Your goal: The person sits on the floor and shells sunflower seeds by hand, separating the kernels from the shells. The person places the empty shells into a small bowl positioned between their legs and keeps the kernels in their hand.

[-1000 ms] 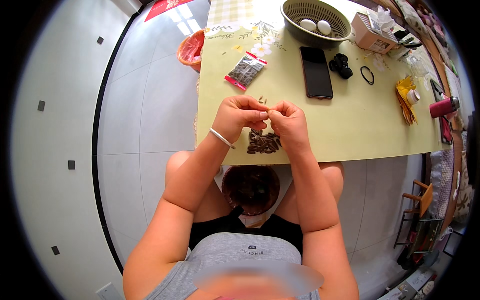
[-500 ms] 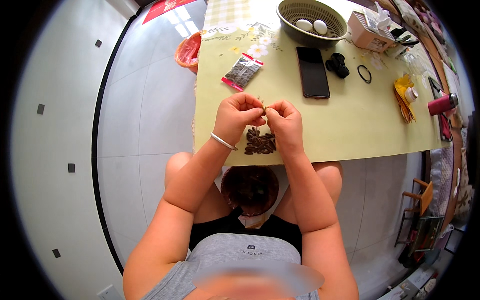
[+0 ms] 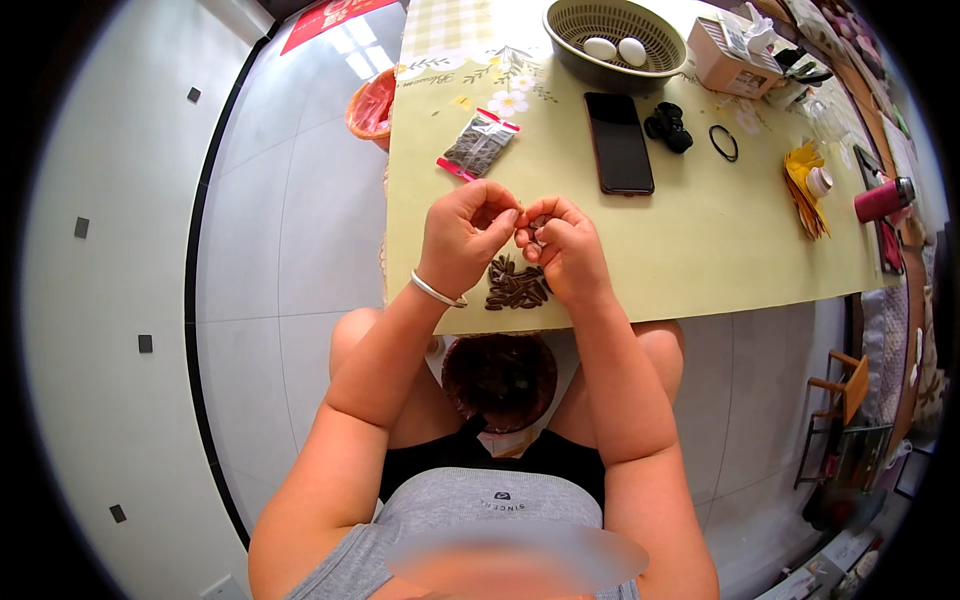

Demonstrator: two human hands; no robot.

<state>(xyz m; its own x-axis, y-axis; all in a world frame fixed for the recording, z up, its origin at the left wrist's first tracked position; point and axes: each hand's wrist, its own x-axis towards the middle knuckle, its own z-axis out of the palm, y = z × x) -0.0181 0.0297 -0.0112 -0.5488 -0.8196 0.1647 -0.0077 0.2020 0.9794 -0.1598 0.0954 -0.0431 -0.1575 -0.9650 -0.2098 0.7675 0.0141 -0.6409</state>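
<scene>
My left hand (image 3: pixel 468 232), with a white bangle on the wrist, is closed in a pinch. Its fingertips meet those of my right hand (image 3: pixel 570 250) above the table, and whatever they pinch is too small to make out. In the curled fingers of the right hand sits a small greyish-brown sunflower seed shell (image 3: pixel 540 237); whether it is one piece or more is unclear. Right below both hands, near the table's front edge, lies a pile of dark brown sunflower seeds (image 3: pixel 517 286). Beyond the left hand rests a clear packet (image 3: pixel 480 146) with pink ends and dark contents.
A dark round bin (image 3: pixel 549 388) stands between my knees, under the table edge. On the table (image 3: pixel 700 260) are a black phone (image 3: pixel 620 145), a small black device (image 3: pixel 670 128), a black band (image 3: pixel 723 143) and a basket (image 3: pixel 558 50) with two white eggs. A pink-lined bin (image 3: pixel 372 108) stands left.
The fingers of my right hand have curled inward, and a greyish-brown shell now shows in them. The left hand stays pinched at the right fingertips. The view has shifted slightly.
</scene>
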